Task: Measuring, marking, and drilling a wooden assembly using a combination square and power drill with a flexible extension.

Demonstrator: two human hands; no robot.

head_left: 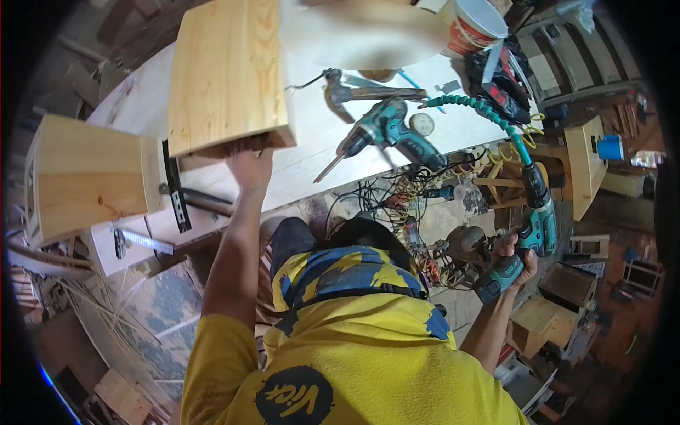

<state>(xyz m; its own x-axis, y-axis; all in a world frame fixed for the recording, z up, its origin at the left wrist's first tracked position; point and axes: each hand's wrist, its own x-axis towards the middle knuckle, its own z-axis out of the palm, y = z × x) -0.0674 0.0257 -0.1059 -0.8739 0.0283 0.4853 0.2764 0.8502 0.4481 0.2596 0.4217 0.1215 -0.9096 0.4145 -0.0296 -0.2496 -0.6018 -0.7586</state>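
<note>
My left hand (251, 168) reaches into the dark open end of a pale wooden box (227, 78) on the workbench. Its fingertips are hidden inside, so what they touch there does not show. Off to the right, my right hand (520, 263) is wrapped round the handle of a teal and black cordless drill (542, 230). From the drill's chuck a green flexible shaft (489, 110) curves up and back left over the bench. A second cordless drill (386, 131) with a long bit lies on its side beside the box, just below a hammer (368, 92).
Another wooden box (92, 177) stands on the bench's left, next to a black straight bar (177, 188). A white and red bucket (474, 25) is at the back of the white bench top (304, 166). Tangled cables (368, 195) hang near the bench's front edge. Wooden pieces (542, 322) lie lower right.
</note>
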